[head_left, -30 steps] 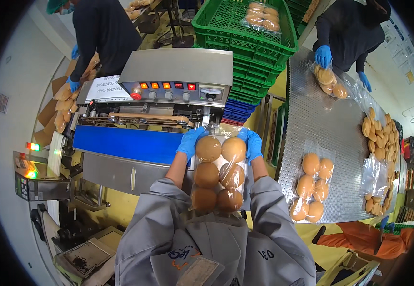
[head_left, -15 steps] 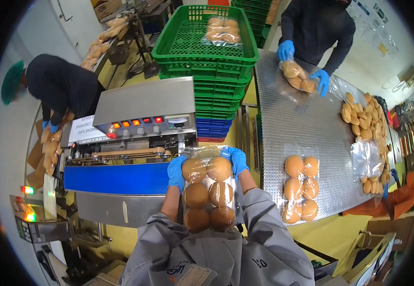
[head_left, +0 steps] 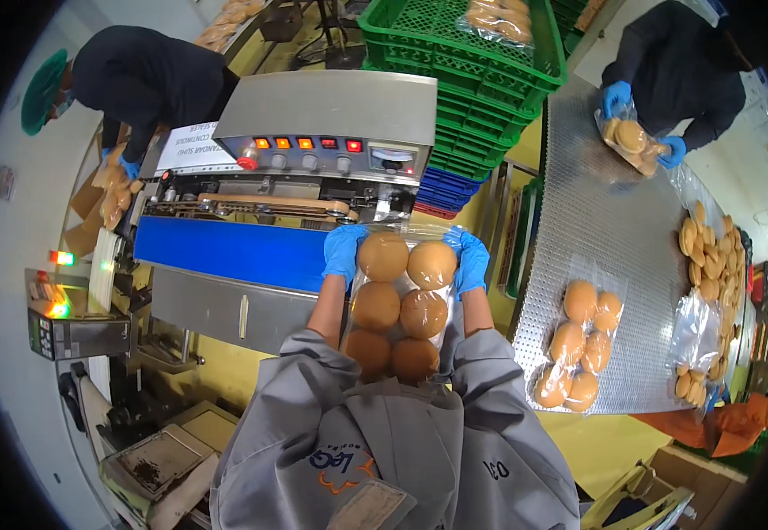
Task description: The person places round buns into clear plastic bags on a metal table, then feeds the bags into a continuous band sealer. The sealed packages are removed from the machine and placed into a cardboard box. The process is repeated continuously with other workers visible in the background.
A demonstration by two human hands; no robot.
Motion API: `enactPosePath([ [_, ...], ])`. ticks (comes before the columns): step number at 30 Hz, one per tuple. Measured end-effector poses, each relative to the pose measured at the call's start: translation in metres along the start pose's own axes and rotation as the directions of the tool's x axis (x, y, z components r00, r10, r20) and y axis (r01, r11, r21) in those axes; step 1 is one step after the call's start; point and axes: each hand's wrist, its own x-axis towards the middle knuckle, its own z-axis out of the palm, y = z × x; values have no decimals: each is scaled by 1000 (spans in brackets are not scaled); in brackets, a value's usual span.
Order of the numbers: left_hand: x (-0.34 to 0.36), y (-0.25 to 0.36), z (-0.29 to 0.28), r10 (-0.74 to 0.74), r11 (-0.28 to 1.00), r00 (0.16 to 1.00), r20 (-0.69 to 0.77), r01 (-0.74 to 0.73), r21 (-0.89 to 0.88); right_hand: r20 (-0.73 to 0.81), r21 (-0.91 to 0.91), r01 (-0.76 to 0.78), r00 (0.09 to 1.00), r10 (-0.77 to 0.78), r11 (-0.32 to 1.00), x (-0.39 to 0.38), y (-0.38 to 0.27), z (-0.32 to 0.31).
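Note:
My left hand in a blue glove grips the upper left corner of a clear bag of several round brown buns. My right hand, also gloved, grips the bag's upper right corner. The bag hangs in front of me at the near end of a sealing machine, whose blue conveyor belt runs off to the left beside my left hand. Red and orange lights show on the machine's panel. On the perforated steel table to my right lies another bag of buns.
A co-worker at left bends over bagged buns. Another at right holds a bagged portion with gloved hands. Stacked green crates stand behind the machine. Loose buns and empty bags cover the table's far right. A lit device stands at left.
My hands have moved slightly left with the bag relative to the machine. The left co-worker has bent down. The right co-worker now grips their bag with both hands and has lifted it.

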Motion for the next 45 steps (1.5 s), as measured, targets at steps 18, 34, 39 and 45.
enactPosePath([
  [18, 36, -31, -111, -138, 985, 979, -150, 120, -121, 55, -170, -24, 998, 34, 985, -30, 42, 120],
  [34, -85, -68, -250, 37, 993, 990, 138, -52, 107, 73, -744, 301, 924, -375, 597, -224, 169, 139],
  [39, -73, -32, -299, -126, 992, 975, 185, 127, 9, 81, -480, -88, 986, 143, 873, -240, 198, 172],
  [45, -63, -37, -325, -98, 978, 973, 209, 133, -162, 93, -388, -312, 923, 374, 867, -242, 217, 190],
])
